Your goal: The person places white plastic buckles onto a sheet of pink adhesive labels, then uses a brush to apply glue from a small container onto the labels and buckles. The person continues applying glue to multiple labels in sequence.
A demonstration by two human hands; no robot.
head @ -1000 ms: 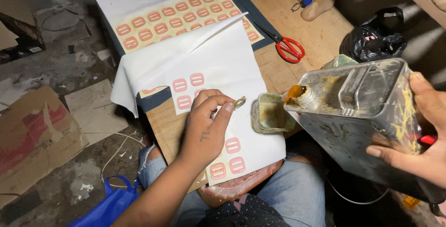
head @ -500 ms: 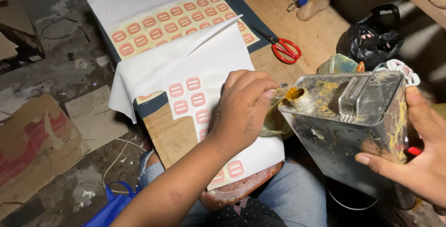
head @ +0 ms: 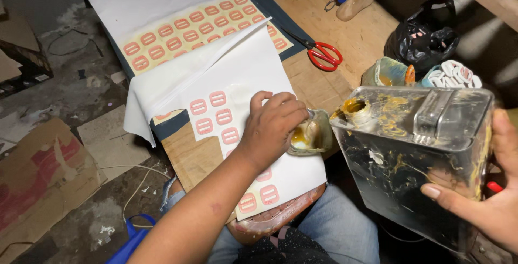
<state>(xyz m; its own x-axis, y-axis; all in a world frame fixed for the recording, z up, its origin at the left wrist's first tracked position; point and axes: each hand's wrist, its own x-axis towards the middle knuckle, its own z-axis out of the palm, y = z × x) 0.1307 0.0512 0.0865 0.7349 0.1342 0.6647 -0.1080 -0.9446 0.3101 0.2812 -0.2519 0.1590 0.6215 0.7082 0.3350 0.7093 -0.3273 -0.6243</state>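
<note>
Glue can [head: 415, 156], gripped in the right hand [head: 485, 199] beyond the bench's right edge, could spill onto stickers [head: 216, 115] if tipped carelessly toward the small cup [head: 310, 134] pinched by the left hand [head: 272, 126].

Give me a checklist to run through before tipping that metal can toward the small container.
1. Metal can gripped: ok, right hand holds its far side.
2. Spout uncapped: ok, opening shows yellow residue.
3. Small container steadied: ok, left hand rests on its rim.
4. Spout over the container: not ok, it sits beside it.
5. White sheet of pink labels clear of drips: not ok, it lies directly alongside.
6. Liquid level in the can: cannot tell.
</note>
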